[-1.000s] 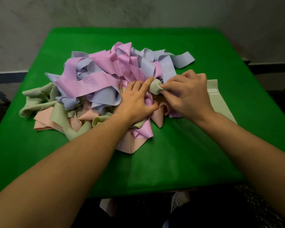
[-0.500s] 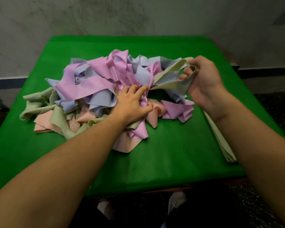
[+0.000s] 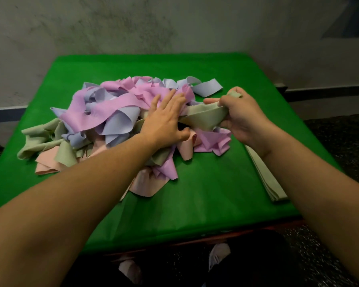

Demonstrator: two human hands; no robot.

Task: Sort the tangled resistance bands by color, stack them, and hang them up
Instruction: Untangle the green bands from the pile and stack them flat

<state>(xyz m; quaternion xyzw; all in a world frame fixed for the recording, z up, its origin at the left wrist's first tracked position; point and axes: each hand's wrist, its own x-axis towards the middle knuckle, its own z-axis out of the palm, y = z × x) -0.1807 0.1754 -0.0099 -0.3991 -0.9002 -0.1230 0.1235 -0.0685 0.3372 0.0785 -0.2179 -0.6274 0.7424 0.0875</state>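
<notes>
- Currently mid-sort: pulling one green band [image 3: 203, 117] free of the tangled pile [image 3: 120, 121], which sits left of centre on the desk [image 3: 205, 193], spreading toward the left edge.
- Right hand [image 3: 243, 119]: fingers [image 3: 228, 101] curled round the free end of the green band, gripping it and holding it raised just off the right side of the pile.
- Left hand [image 3: 166, 119]: fingers [image 3: 170, 96] straight and spread, pressing flat on the pink and lilac bands on top of the heap, pinning them down.
- Other end of the green band running under the left hand into the tangle; cannot tell how far it is caught.
- Stack of green bands [image 3: 265, 179] lying folded along the right edge of the desk, partly hidden by the right forearm; likely the home for this one.
- Next, probably: draw the band out toward the right edge while keeping the pile pinned, then lay it flat on the green stack.
- Calls for a steady pull, since stretchy material may snap back or drag neighbours along.
- Pink, lilac and peach bands as yet unsorted; hanging not yet begun.
</notes>
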